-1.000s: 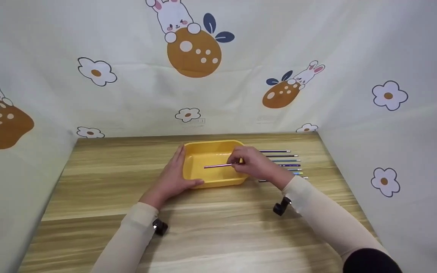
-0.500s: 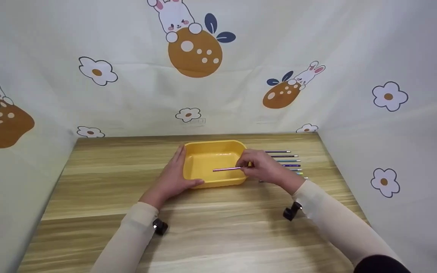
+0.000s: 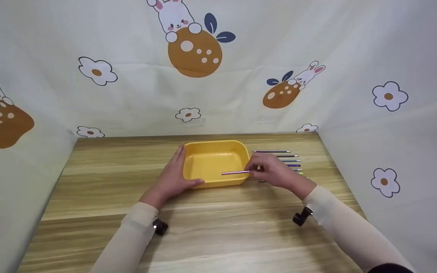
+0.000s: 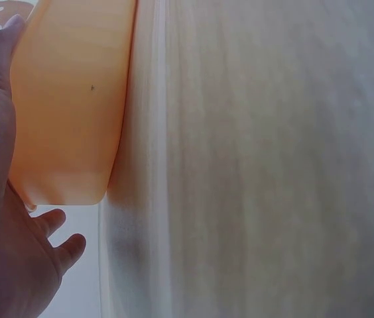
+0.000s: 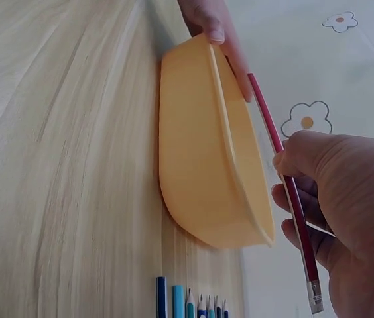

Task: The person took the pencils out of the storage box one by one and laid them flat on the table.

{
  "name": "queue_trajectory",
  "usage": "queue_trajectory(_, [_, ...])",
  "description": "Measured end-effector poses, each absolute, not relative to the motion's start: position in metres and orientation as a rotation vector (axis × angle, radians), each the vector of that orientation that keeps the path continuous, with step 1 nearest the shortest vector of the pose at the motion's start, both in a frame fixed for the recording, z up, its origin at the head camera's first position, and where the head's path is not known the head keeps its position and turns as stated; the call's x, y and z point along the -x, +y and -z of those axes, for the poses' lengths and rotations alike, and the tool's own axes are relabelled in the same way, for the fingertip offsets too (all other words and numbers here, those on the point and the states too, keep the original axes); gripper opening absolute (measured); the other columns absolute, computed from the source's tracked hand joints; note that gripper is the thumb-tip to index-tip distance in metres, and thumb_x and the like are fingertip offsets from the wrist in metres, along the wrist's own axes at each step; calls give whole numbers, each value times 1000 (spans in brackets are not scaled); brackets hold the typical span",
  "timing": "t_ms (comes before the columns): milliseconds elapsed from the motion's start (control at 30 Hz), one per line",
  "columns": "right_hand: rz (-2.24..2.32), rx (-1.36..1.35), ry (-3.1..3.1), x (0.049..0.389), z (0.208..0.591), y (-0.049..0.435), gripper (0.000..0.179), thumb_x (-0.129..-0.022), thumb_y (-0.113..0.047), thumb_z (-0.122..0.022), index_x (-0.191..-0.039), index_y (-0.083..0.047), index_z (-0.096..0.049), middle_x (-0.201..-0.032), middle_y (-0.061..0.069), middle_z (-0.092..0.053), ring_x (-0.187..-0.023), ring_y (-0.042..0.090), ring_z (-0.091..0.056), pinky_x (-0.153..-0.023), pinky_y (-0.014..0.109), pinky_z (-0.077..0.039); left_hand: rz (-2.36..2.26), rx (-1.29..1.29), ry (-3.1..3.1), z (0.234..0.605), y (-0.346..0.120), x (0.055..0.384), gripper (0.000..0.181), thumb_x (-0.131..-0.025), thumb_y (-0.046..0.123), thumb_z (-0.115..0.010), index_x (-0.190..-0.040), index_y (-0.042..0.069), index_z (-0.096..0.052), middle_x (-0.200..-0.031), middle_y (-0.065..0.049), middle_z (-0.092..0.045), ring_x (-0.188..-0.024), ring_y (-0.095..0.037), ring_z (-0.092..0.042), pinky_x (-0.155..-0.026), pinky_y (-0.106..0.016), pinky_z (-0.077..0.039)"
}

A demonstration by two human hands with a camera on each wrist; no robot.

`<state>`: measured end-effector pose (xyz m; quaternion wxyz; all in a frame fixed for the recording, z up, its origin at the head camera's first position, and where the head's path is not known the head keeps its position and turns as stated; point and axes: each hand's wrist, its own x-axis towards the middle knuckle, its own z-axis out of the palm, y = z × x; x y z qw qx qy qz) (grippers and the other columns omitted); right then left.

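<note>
In the head view, a yellow plastic tub (image 3: pixel 212 165) stands on the wooden table. My left hand (image 3: pixel 173 174) holds its left end, thumb over the near rim and fingers along the left side. Two fingertips of that hand (image 4: pixel 28 245) show past the tub's end in the left wrist view. Over the tub's right end, my right hand (image 3: pixel 271 170) pinches a pencil (image 3: pixel 235 173) that points left above the tub. The right wrist view shows this pencil as dark red (image 5: pixel 266 116), with a metal ferrule and a whitish eraser at its rear end.
Several pencils (image 3: pixel 273 151) lie in a row on the table right of the tub, partly hidden by my right hand. Their sharpened tips (image 5: pixel 203 305) show in the right wrist view. A printed curtain (image 3: pixel 139 94) encloses the table's back and sides.
My right hand has moved right and slightly nearer with the pencil, from over the tub's middle to its right end. My left hand stays put on the tub.
</note>
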<state>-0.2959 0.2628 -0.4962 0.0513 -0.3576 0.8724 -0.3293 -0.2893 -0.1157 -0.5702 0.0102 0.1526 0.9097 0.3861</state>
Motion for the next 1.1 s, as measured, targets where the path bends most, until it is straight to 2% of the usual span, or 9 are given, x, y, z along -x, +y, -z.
queue_trajectory(167, [1023, 1013, 2642, 292, 494, 275, 15, -100, -1, -80, -109, -12, -84, -105, -2, -75, -92, 17, -64, -77, 31, -57, -1204, -487, 2844, 570, -116, 289, 145, -79, 66, -94, -178, 5, -8, -186, -15, -6, -167, -41, -21, -134, -55, -24])
queue_trajectory(600, [1125, 1058, 2627, 288, 494, 307, 21, -99, 3, -76, -109, -12, -86, -100, 6, -75, -86, 14, -62, -71, 26, -54, -1205, -467, 2832, 570, -117, 289, 148, -77, 75, -90, -178, 7, -7, -186, -13, -5, -168, -41, -20, -133, -58, -25])
queue_trajectory(733, [1106, 1058, 2650, 286, 494, 315, 23, -98, 6, -75, -110, -12, -85, -100, 4, -75, -86, 15, -63, -72, 27, -54, -1206, -464, 2831, 570, -117, 288, 149, -76, 77, -89, -178, 8, -7, -186, -14, -5, -167, -42, -20, -133, -59, -25])
queue_trajectory(967, [1049, 969, 2702, 282, 492, 328, 19, -102, 0, -77, -108, -16, -86, -104, -4, -76, -89, 14, -63, -74, 26, -54, -1175, -463, 2837, 571, -117, 289, 150, -76, 78, -89, -178, 8, -5, -186, -14, -4, -167, -41, -19, -134, -57, -23])
queue_trajectory(1100, [1059, 965, 2705, 282, 494, 336, 19, -102, 0, -77, -108, -16, -86, -104, -2, -77, -92, 16, -64, -77, 27, -54, -1167, -460, 2841, 569, -116, 289, 149, -76, 77, -89, -179, 8, -5, -186, -14, -4, -168, -41, -19, -134, -57, -24])
